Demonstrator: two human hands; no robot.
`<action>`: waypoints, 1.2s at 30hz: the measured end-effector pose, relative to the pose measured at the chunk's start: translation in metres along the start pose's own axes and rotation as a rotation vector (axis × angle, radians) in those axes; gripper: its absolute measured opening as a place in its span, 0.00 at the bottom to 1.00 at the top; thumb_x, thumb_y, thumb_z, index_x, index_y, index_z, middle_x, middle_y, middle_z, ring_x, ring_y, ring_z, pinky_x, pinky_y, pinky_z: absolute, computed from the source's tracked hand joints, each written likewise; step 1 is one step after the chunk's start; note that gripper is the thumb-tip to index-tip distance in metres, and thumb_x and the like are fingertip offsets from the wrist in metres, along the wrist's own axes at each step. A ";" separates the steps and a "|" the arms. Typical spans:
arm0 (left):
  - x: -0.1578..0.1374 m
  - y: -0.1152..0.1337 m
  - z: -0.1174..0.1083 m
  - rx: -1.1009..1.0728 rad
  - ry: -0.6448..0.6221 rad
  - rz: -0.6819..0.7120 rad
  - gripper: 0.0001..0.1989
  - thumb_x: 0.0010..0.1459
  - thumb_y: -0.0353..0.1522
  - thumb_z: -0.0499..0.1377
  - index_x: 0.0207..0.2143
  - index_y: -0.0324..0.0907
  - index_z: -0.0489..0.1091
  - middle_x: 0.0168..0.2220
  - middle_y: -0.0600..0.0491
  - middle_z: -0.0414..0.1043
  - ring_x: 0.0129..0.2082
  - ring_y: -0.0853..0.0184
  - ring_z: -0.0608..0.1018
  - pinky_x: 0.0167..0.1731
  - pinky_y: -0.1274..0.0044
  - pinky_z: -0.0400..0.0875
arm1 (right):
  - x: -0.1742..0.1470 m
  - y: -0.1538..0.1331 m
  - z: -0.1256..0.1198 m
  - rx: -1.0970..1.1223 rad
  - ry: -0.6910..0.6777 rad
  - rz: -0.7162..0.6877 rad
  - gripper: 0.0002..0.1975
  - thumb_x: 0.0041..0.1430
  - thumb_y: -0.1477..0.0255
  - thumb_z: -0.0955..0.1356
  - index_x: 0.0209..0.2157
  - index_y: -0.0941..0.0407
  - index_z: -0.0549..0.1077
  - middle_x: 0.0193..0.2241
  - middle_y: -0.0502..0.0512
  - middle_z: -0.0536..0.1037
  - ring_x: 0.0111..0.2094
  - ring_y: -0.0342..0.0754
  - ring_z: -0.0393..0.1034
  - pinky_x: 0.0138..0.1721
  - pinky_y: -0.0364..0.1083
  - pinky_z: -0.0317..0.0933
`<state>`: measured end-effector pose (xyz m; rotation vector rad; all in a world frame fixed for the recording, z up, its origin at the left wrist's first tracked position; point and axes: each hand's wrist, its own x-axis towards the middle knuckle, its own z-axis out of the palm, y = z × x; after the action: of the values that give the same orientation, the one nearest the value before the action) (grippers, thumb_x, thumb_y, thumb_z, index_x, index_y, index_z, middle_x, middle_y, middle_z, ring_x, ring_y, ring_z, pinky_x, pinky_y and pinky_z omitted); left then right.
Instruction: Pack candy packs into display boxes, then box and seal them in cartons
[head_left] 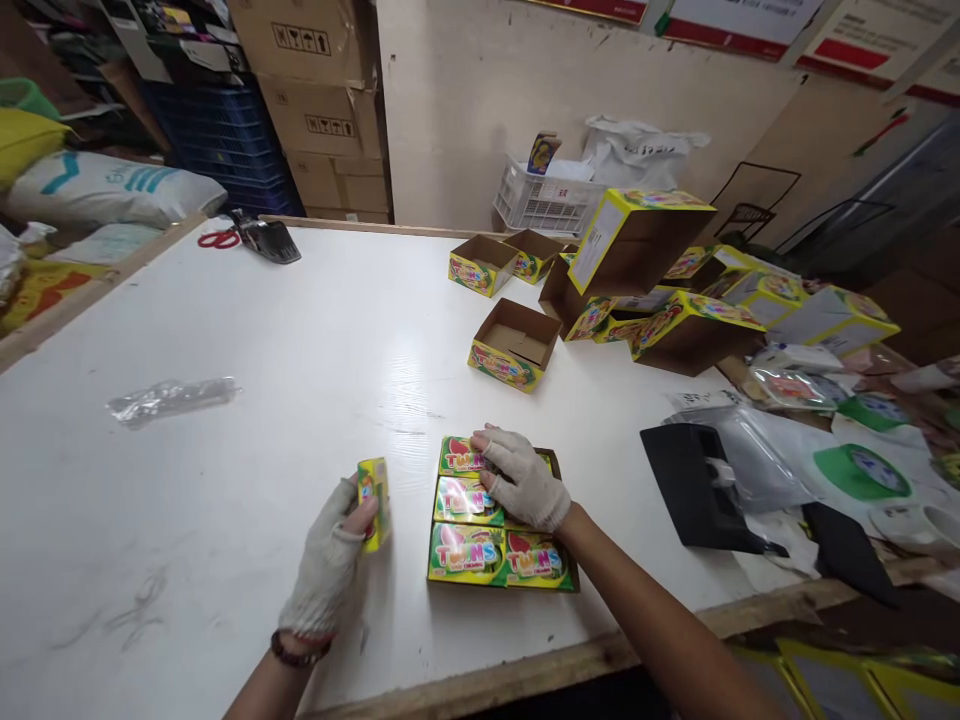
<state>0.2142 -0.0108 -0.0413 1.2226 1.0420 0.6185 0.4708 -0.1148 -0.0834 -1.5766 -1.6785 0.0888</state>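
Note:
My left hand (334, 545), in a white fingerless glove, grips a small yellow-green candy box (373, 505) on its edge, just above the white table. To its right lies a larger display box (574, 560) packed with several small "TWINS" candy boxes (466, 552) in two columns. My right hand (523, 478), gloved the same way, lies over the upper part of these packs with its fingers bent; whether it grips one is hidden under the palm. The hand also covers part of the right column.
An unfilled display box (514, 350) stands beyond, with more open cartons (637, 240) piled at the back right. A clear plastic wrapper (176, 400) lies on the left. Red scissors (219, 239) rest at the far left. A black tape dispenser (697, 490) stands at the right.

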 end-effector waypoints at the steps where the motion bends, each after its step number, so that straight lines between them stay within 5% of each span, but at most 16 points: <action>1: 0.002 0.007 0.010 -0.102 -0.058 -0.005 0.25 0.54 0.45 0.61 0.51 0.42 0.66 0.47 0.48 0.72 0.46 0.61 0.75 0.43 0.75 0.72 | 0.001 -0.004 0.000 -0.034 -0.021 -0.030 0.18 0.62 0.72 0.63 0.54 0.58 0.69 0.52 0.62 0.73 0.56 0.55 0.63 0.55 0.57 0.61; 7: 0.015 0.027 0.055 -0.378 -0.218 -0.051 0.20 0.56 0.42 0.61 0.46 0.41 0.68 0.44 0.50 0.73 0.41 0.65 0.76 0.39 0.77 0.73 | -0.009 -0.038 -0.002 -0.160 -0.296 -0.046 0.18 0.64 0.73 0.61 0.54 0.58 0.69 0.55 0.60 0.71 0.58 0.61 0.59 0.56 0.64 0.54; 12: 0.019 0.034 0.060 -0.482 -0.214 -0.041 0.18 0.55 0.40 0.63 0.45 0.40 0.68 0.42 0.50 0.74 0.40 0.67 0.77 0.40 0.77 0.74 | -0.008 -0.041 -0.001 0.032 -0.260 0.095 0.15 0.64 0.71 0.61 0.49 0.56 0.73 0.53 0.61 0.73 0.60 0.59 0.58 0.59 0.65 0.52; 16: 0.002 0.052 0.068 -0.620 -0.286 -0.240 0.23 0.58 0.40 0.60 0.52 0.39 0.65 0.47 0.45 0.73 0.44 0.61 0.77 0.43 0.70 0.75 | 0.006 -0.056 -0.004 0.500 0.034 0.513 0.19 0.64 0.62 0.62 0.52 0.56 0.68 0.52 0.63 0.72 0.55 0.54 0.66 0.55 0.57 0.62; 19: -0.017 0.062 0.085 -0.587 -0.365 -0.160 0.26 0.56 0.39 0.62 0.55 0.42 0.61 0.48 0.46 0.72 0.46 0.60 0.76 0.46 0.68 0.74 | 0.013 -0.079 -0.014 0.809 0.099 0.810 0.26 0.63 0.57 0.61 0.57 0.58 0.60 0.50 0.65 0.71 0.44 0.51 0.73 0.43 0.51 0.71; 24: -0.034 0.043 0.109 0.020 -0.245 0.131 0.39 0.52 0.43 0.63 0.63 0.51 0.51 0.50 0.48 0.69 0.46 0.58 0.76 0.44 0.66 0.75 | 0.010 -0.103 -0.051 0.592 0.221 0.705 0.30 0.57 0.62 0.66 0.58 0.57 0.59 0.55 0.63 0.67 0.45 0.49 0.71 0.47 0.49 0.68; 28: -0.034 0.019 0.118 0.577 -0.202 0.658 0.41 0.53 0.43 0.61 0.65 0.44 0.49 0.50 0.43 0.67 0.48 0.52 0.73 0.47 0.60 0.71 | -0.001 -0.102 -0.094 0.349 -0.043 0.626 0.20 0.56 0.70 0.67 0.52 0.53 0.69 0.46 0.55 0.75 0.46 0.51 0.71 0.51 0.51 0.65; 30: -0.036 0.017 0.114 0.746 -0.245 0.818 0.38 0.57 0.43 0.57 0.66 0.42 0.48 0.51 0.43 0.67 0.50 0.53 0.72 0.48 0.62 0.70 | -0.015 -0.094 -0.107 0.290 -0.057 0.656 0.16 0.57 0.73 0.64 0.47 0.54 0.72 0.43 0.53 0.77 0.45 0.50 0.71 0.52 0.50 0.64; 33: -0.043 0.017 0.099 1.087 -0.341 0.919 0.27 0.62 0.42 0.52 0.61 0.42 0.59 0.55 0.41 0.66 0.57 0.50 0.66 0.53 0.58 0.64 | -0.047 -0.080 -0.101 0.214 0.071 0.758 0.15 0.58 0.71 0.63 0.46 0.56 0.70 0.44 0.55 0.76 0.44 0.49 0.71 0.50 0.50 0.65; 36: -0.051 0.007 0.082 1.371 -0.444 0.932 0.24 0.62 0.41 0.52 0.58 0.43 0.65 0.60 0.41 0.61 0.62 0.45 0.59 0.57 0.52 0.54 | -0.083 -0.077 -0.070 0.136 0.162 0.762 0.11 0.60 0.67 0.61 0.42 0.56 0.69 0.38 0.57 0.76 0.40 0.52 0.71 0.44 0.52 0.67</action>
<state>0.2669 -0.0893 -0.0192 2.9577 0.3477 0.1891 0.4405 -0.2348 -0.0354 -1.9724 -0.8573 0.4390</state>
